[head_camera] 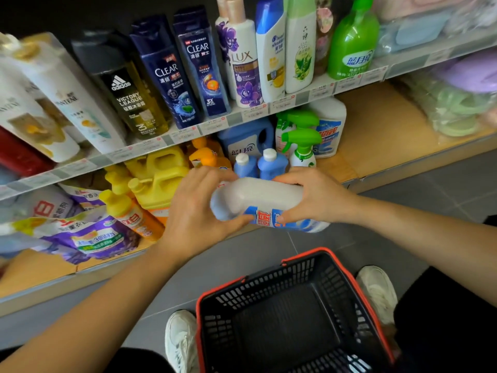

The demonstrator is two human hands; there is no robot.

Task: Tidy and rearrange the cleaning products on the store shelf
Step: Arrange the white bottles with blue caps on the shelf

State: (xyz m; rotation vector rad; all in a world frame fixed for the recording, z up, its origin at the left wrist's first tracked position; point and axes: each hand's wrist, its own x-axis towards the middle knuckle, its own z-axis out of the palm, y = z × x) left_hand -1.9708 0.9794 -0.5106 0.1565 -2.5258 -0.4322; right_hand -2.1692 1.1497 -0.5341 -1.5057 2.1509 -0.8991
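Note:
A white cleaner bottle (265, 196) with a blue and red label lies on its side in the air in front of the bottom shelf (382, 135). My left hand (197, 208) grips its left end, thumb under the label. My right hand (313, 196) grips the right part from above. Behind it on the shelf stand two small blue bottles (259, 164), green-trigger spray bottles (301, 142), a blue detergent jug (246, 142) and a matching white bottle (329, 127). Yellow jugs (158, 173) and orange bottles (207, 154) stand to the left.
Shampoo and body wash bottles (193, 63) line the shelf above. Purple detergent bags (88, 235) lie at the lower left. A black basket with a red rim (293, 313) sits on the grey floor between my white shoes (180, 343). Bare wooden shelf board shows at the right.

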